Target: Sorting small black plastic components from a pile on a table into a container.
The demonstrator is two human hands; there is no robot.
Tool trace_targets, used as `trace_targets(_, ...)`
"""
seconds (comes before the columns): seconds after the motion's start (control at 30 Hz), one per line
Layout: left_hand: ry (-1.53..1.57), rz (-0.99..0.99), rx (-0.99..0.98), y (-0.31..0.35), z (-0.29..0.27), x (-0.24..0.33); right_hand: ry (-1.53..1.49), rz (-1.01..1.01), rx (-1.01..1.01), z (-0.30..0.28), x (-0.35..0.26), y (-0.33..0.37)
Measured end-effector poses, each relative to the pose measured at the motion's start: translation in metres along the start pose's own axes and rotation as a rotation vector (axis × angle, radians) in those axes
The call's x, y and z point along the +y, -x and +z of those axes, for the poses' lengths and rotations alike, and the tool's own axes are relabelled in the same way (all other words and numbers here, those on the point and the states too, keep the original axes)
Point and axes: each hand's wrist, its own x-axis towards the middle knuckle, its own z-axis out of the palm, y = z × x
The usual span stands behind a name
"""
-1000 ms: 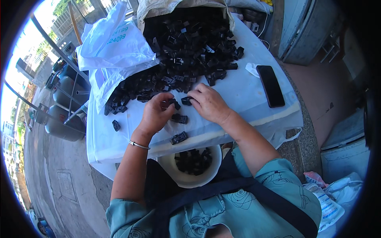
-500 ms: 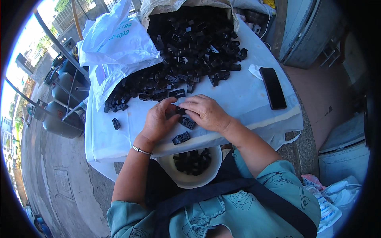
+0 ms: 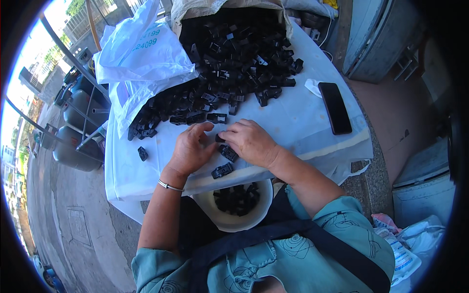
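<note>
At the middle of the cloth-covered table's near side, my right hand (image 3: 252, 142) pinches a small black plastic part (image 3: 220, 138), mostly hidden by its fingers. My left hand (image 3: 192, 149) is just to the left, its thumb and curled fingers apart; the thumb tip comes close to that part, and whether they touch I cannot tell. A black plastic part (image 3: 228, 153) lies just under my right fingertips. Another black part (image 3: 223, 170) rests nearer the table's front edge. Beyond my hands spreads a large heap of similar black parts (image 3: 220, 73).
Below the table edge, a white bucket (image 3: 268, 205) holds more black pieces. A white plastic sack (image 3: 146, 53) overlaps the heap's left side. One loose part (image 3: 142, 153) lies at left. A dark phone (image 3: 335, 108) sits at right beside a white tissue (image 3: 313, 88).
My left hand has moved slightly left, its fingers spreading away from the small part. My right hand keeps its pinch and has shifted a little left.
</note>
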Motion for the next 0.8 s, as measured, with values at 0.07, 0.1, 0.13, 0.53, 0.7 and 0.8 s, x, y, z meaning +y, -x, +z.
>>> trace_targets(0.07,-0.083,0.059,0.048,-0.001,-0.007,-0.001,-0.022,0.003,-0.065,-0.001,0.002,0.006)
trace_targets(0.1,-0.206,0.057,0.150,-0.006,-0.009,-0.006,-0.019,0.004,-0.062,-0.003,0.004,0.007)
trace_targets(0.13,-0.335,0.046,0.259,-0.007,-0.013,-0.009,-0.196,0.043,-0.139,-0.004,0.002,0.006)
trace_targets(0.53,-0.143,-0.094,0.099,-0.008,-0.001,-0.011,0.018,0.189,-0.091,0.007,0.008,-0.014)
trace_targets(0.7,-0.209,-0.074,0.019,-0.013,-0.005,-0.013,-0.050,0.410,-0.225,-0.010,0.007,-0.011)
trace_targets(0.8,-0.365,-0.126,0.064,-0.012,-0.001,-0.012,0.200,0.480,-0.281,-0.016,0.008,-0.010)
